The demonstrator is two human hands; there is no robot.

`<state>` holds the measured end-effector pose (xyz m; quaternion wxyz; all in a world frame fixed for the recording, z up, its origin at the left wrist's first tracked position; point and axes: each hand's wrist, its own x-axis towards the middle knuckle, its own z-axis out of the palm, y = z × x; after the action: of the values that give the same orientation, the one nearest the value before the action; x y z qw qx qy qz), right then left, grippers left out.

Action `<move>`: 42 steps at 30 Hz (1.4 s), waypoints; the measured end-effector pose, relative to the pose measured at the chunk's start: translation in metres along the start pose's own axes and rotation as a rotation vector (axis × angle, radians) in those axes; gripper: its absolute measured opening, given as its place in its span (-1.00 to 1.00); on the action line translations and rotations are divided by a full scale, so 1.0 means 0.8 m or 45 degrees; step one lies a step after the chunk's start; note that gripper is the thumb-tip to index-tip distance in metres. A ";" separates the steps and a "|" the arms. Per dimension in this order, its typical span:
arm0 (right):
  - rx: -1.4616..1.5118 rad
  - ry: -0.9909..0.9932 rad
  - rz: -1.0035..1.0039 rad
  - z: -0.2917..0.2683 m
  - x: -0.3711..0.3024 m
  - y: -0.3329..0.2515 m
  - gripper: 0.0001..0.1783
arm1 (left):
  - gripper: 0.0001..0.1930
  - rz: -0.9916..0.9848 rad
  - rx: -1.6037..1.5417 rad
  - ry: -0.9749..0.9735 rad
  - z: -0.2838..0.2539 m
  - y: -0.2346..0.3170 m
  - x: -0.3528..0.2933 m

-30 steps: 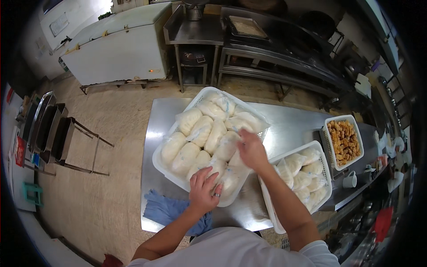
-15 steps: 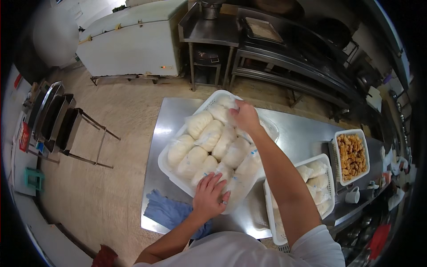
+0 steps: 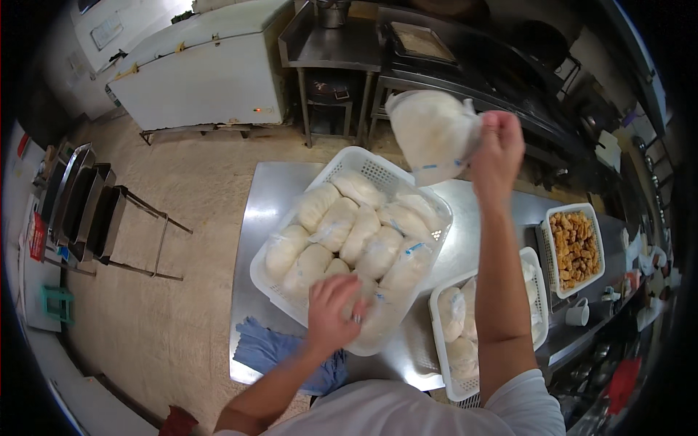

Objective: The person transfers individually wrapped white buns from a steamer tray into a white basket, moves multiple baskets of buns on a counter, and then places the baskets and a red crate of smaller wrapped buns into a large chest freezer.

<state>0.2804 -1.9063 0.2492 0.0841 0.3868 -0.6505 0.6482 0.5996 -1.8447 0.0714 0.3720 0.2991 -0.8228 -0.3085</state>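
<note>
Blue cloth [image 3: 273,354] on nr L of steel worktop [image 3: 273,192]. Next, lg white basket [image 3: 378,173] w/ white-filled clear bags [image 3: 361,236]. L hand [image 3: 333,312] over nr ones, grip half open, blurred; can't tell if touching. Held bag [image 3: 430,134] up in air, R hand [image 3: 498,149] grip closed on its R end. Then sm white basket [image 3: 440,356], more bags inside; far R, basket of browned pcs [image 3: 576,247] + white mug [image 3: 577,314].

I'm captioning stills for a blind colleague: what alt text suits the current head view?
The right hand holds up a plastic bag of something pale; the left hand is over a white basket of similar bags on a steel table, with a second basket alongside.
</note>
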 end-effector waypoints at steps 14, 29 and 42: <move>-0.104 0.113 0.432 -0.243 -0.190 -0.013 -0.79 | -0.45 0.283 0.420 -0.636 0.175 -0.029 0.272; -0.123 0.184 0.570 -0.351 -0.266 -0.033 -0.76 | -0.24 0.139 0.733 -0.501 0.110 -0.085 0.295; -0.061 0.196 0.602 -0.361 -0.273 -0.027 -0.80 | -0.21 -0.234 0.908 -0.546 0.149 -0.008 0.285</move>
<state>0.3300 -1.5547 0.1745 -0.0113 0.1713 -0.7296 0.6619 0.3820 -1.9790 0.1007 0.0367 0.4100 -0.9067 -0.0917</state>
